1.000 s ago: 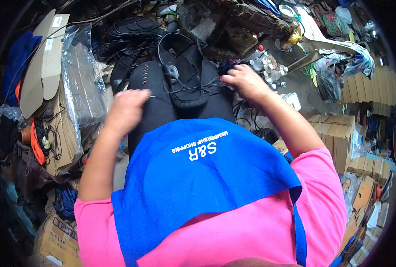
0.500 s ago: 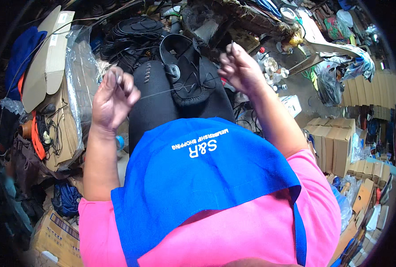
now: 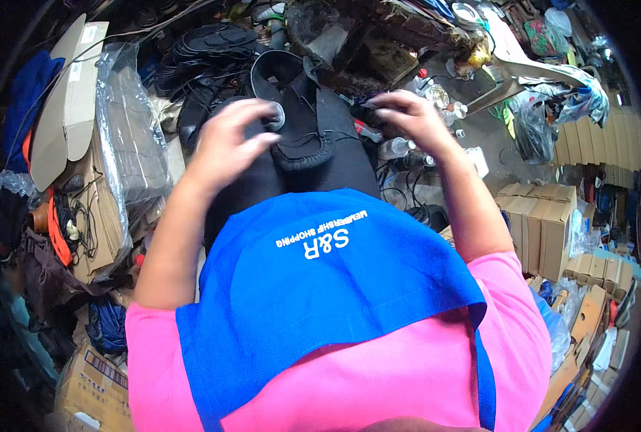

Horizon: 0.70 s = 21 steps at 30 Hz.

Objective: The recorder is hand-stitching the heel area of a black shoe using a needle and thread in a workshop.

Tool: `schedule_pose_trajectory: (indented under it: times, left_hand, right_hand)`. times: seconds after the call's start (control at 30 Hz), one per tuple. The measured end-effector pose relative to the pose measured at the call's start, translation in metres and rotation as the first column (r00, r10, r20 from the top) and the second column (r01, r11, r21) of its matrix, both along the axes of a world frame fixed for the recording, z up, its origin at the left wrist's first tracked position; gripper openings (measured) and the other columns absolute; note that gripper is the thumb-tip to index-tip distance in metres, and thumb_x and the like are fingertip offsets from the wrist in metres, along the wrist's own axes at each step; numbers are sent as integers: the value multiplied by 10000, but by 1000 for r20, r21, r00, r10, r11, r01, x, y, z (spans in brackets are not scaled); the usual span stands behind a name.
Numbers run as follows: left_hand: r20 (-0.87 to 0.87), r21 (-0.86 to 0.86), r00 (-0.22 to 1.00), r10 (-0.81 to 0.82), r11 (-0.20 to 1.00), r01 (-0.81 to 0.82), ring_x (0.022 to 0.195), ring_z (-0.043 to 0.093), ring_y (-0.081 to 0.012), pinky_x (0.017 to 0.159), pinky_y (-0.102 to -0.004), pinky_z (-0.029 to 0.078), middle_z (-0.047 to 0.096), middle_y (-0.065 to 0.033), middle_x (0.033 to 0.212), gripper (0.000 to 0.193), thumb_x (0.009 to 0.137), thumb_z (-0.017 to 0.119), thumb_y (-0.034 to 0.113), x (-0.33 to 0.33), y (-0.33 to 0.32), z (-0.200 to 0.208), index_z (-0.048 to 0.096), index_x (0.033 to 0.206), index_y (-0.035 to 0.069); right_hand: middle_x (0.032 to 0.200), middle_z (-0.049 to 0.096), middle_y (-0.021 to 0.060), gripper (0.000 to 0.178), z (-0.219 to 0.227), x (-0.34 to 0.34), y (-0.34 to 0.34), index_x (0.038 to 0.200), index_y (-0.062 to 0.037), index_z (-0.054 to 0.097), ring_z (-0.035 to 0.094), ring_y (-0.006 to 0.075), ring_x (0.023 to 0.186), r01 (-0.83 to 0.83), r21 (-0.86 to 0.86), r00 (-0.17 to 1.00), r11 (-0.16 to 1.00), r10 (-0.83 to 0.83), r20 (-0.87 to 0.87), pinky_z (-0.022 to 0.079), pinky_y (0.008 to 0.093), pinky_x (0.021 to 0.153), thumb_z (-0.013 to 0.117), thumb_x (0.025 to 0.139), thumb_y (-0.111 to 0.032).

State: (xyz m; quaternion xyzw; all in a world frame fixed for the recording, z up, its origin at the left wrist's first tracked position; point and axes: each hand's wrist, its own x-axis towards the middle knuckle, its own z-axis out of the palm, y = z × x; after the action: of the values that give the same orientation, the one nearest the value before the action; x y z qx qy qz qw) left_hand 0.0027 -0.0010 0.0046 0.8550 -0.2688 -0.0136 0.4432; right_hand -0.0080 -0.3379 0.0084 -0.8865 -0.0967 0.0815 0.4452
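Observation:
A black sandal (image 3: 302, 140) with stitching along its near rounded edge lies across my lap, on black trousers. My left hand (image 3: 228, 140) is at its left side, thumb and fingers spread apart, fingertips close to the pale oval patch on the sandal's side. Whether they touch it is unclear. Right of the sandal, my right hand (image 3: 410, 119) has its fingers bent inward by a dark thing at their tips, which I cannot make out. Dark thread ends (image 3: 342, 134) lie over the sandal's right side.
Black soles and cords (image 3: 209, 54) are heaped beyond my left knee. Clear plastic bottles (image 3: 396, 149) stand right of my lap. Folded cardboard (image 3: 68, 93) and plastic sheeting (image 3: 129, 122) lean at left. Cardboard boxes (image 3: 540, 223) are stacked at right. A blue apron (image 3: 320, 288) covers my front.
Both hands have come down and inward toward the sandal. The thread stretched from my left hand no longer shows taut, and that hand's pinch has opened.

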Motion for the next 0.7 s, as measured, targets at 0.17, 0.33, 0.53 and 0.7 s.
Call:
schedule_pose_trajectory:
  times: [0.17, 0.33, 0.53, 0.7]
  left_hand:
    - [-162, 66, 978, -133, 987, 145, 1058, 586, -269, 880, -342, 469, 604, -119, 1121, 405, 730, 736, 144, 28, -56, -8, 608, 1108, 79]
    - [-217, 129, 936, -278, 942, 310, 909, 587, -220, 823, -320, 468, 571, -85, 927, 278, 725, 748, 146, 42, -59, -18, 659, 971, 52]
    - [-333, 10, 884, -329, 936, 352, 895, 567, -190, 831, -301, 454, 574, -56, 906, 215, 748, 737, 141, 50, -58, -30, 678, 922, 30]
    - [-466, -168, 816, -341, 940, 297, 906, 567, -178, 835, -295, 445, 595, -58, 883, 186, 752, 731, 120, 49, -59, -41, 689, 902, 18]
  right_hand:
    - [819, 605, 56, 114, -3, 23, 47, 878, -53, 675, 600, 185, 791, -303, -161, 936, 939, 325, 134, 490, 296, 706, 690, 765, -56]
    - [825, 604, 68, 153, -6, 27, 42, 863, -68, 675, 602, 215, 821, -352, -184, 920, 918, 375, 111, 493, 322, 725, 671, 721, -11]
    - [817, 594, 57, 198, -5, 32, 44, 864, -74, 678, 598, 203, 838, -419, -203, 894, 885, 442, 80, 488, 310, 730, 654, 692, 21]
    - [800, 587, 37, 146, -19, 27, 48, 854, -61, 676, 585, 170, 792, -387, -62, 922, 920, 386, -34, 476, 298, 712, 684, 721, 0]
